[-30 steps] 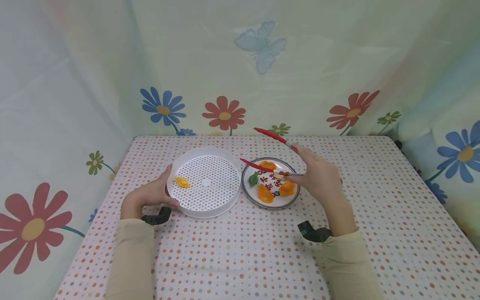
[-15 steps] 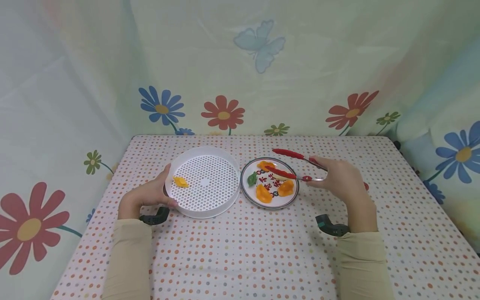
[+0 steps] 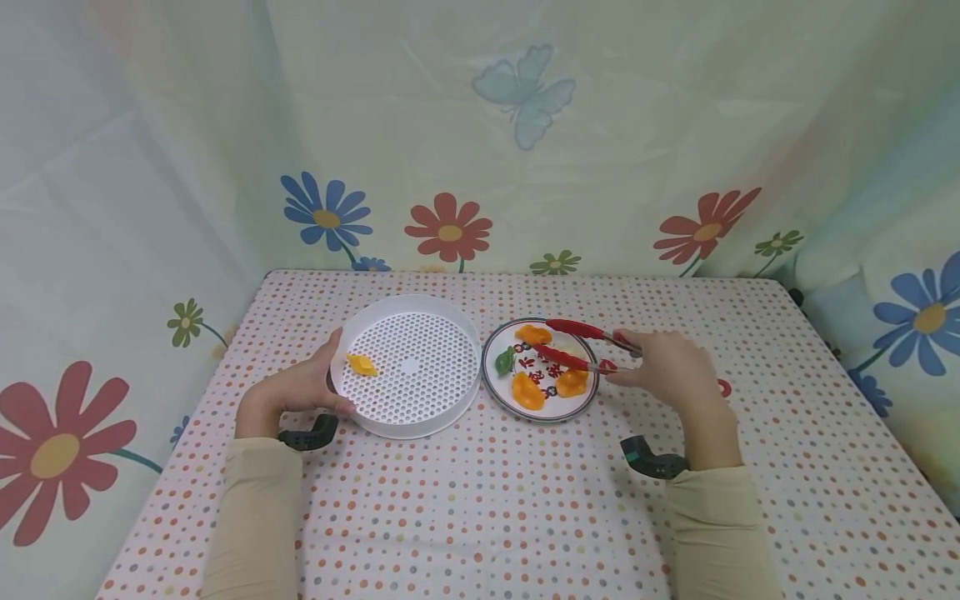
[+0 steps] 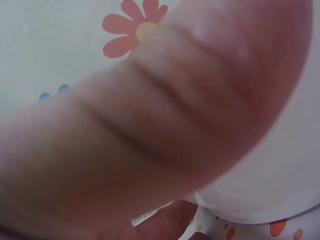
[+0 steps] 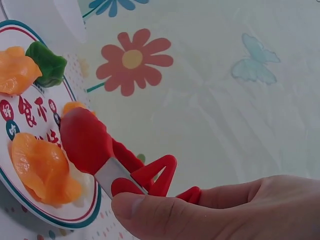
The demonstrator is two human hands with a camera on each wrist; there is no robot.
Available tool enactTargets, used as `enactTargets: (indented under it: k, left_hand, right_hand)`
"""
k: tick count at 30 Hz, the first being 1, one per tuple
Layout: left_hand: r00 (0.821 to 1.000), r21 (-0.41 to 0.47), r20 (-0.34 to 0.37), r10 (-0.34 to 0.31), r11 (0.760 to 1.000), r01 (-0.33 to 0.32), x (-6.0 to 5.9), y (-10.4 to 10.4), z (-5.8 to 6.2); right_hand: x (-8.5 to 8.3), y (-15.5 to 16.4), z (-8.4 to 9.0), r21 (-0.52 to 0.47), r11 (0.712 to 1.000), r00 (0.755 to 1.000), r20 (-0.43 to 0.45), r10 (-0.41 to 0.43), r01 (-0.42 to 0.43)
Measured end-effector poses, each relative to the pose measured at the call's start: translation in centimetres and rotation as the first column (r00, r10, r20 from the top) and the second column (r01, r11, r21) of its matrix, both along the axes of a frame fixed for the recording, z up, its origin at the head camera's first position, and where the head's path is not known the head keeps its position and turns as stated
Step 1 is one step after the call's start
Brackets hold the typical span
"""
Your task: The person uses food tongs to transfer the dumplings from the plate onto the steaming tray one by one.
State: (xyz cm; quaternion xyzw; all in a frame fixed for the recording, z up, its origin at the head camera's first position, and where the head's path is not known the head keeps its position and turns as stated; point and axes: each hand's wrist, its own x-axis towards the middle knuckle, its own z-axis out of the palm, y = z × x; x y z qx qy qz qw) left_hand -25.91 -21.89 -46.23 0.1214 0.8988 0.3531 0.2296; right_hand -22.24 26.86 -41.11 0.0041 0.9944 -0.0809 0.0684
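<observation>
Left hand [image 3: 296,390] grips the near-left rim of the white perforated tray [image 3: 408,364], thumb hooked over the edge; right hand [image 3: 667,367] pinches the red-tipped metal tongs [image 3: 581,343], their two arms slightly apart and reaching over the plate [image 3: 540,368]. The tongs have red silicone tips on silver arms, tips low over the plate's right half, just above an orange dumpling [image 3: 572,382]. The plate sits on the dotted desk [image 3: 480,500] just right of the tray, carrying orange dumplings and a green one [image 3: 505,359]; one yellow dumpling [image 3: 362,364] lies in the tray.
</observation>
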Motion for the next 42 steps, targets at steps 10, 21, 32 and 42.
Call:
enactTargets:
  k: [10,21,32,42]
  left_hand:
    - [1.0,0.008,0.003,0.002,1.0,-0.003,0.0,0.1,-0.1]
    - [1.0,0.015,0.017,0.011,1.0,-0.011,0.2,0.1,0.0]
    - [1.0,-0.001,0.003,0.004,1.0,-0.004,0.1,0.2,0.2]
    - [1.0,-0.012,-0.001,0.003,1.0,-0.003,0.0,0.1,0.0]
  right_hand:
    - [-0.1,-1.1,-0.1,0.026,1.0,1.0,-0.011,0.008,-0.007]
    - [-0.3,-1.9,-0.5,0.046,0.999,1.0,0.009,-0.018,0.017]
    - [-0.3,-1.8,-0.6,0.018,1.0,1.0,-0.007,0.001,-0.001]
    - [-0.4,-1.5,-0.7,0.025,1.0,1.0,-0.001,0.003,-0.003]
